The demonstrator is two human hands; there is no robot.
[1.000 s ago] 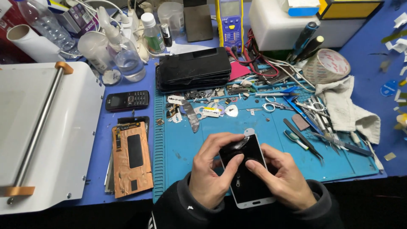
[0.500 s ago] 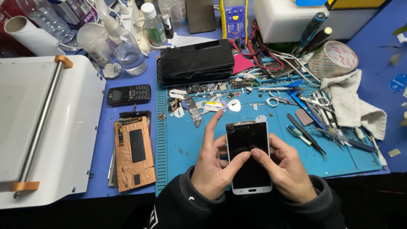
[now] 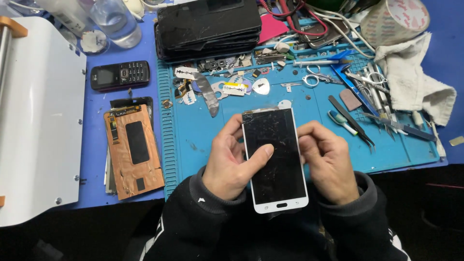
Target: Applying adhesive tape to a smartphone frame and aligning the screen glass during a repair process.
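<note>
My grip is two-handed and closed on the white phone (image 3: 274, 159): my left hand (image 3: 232, 162) wraps its left edge with the thumb lying across the dark cracked glass, and my right hand (image 3: 326, 162) clamps the right edge with curled fingers. The phone is face up, held lengthwise away from me, its bottom end with the oval button nearest my chest and its chipped top edge pointing outward, just above the near part of the blue work mat (image 3: 203, 135).

Just beyond the top of the phone lie small parts on the mat: a white pick (image 3: 261, 86), razor blades (image 3: 234, 89) and a strip of grey tape (image 3: 209, 94). To the right of my right hand are black tweezers (image 3: 351, 121) and a small brush (image 3: 340, 122), and farther right a row of metal tools (image 3: 382, 101) beside a crumpled white cloth (image 3: 415, 82). A roll of tape (image 3: 394, 21) stands beyond the cloth.

To the left of my left hand, off the mat on the blue table (image 3: 96, 104), lies a screen panel with a copper-coloured back (image 3: 133, 154), and past it a small black keypad phone (image 3: 120, 75). Farther left is a white machine (image 3: 38, 135). Straight ahead, well beyond the grip, sits a stack of black screens (image 3: 208, 26).
</note>
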